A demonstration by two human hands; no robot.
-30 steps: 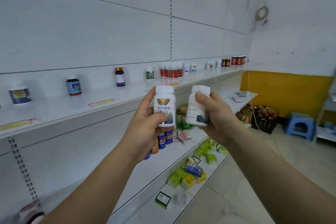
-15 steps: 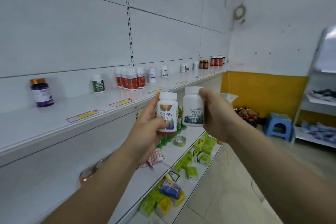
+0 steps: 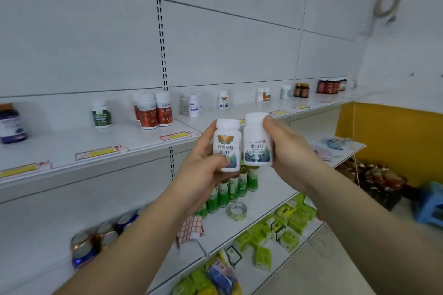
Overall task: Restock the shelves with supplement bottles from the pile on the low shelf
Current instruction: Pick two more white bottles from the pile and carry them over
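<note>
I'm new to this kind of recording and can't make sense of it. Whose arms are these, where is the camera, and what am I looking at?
There is no machine here. A person wears a wide-angle camera on the head, so you look forward and down along their two bare arms. The left hand grips one white bottle and the right hand grips a second white bottle; both are held upright, side by side, in front of the upper shelf. That shelf carries scattered supplement bottles, such as the red-labelled bottles, with yellow price tags along its edge. Below are green bottles, a roll of tape and cans. The lowest shelf holds green boxes.
</note>
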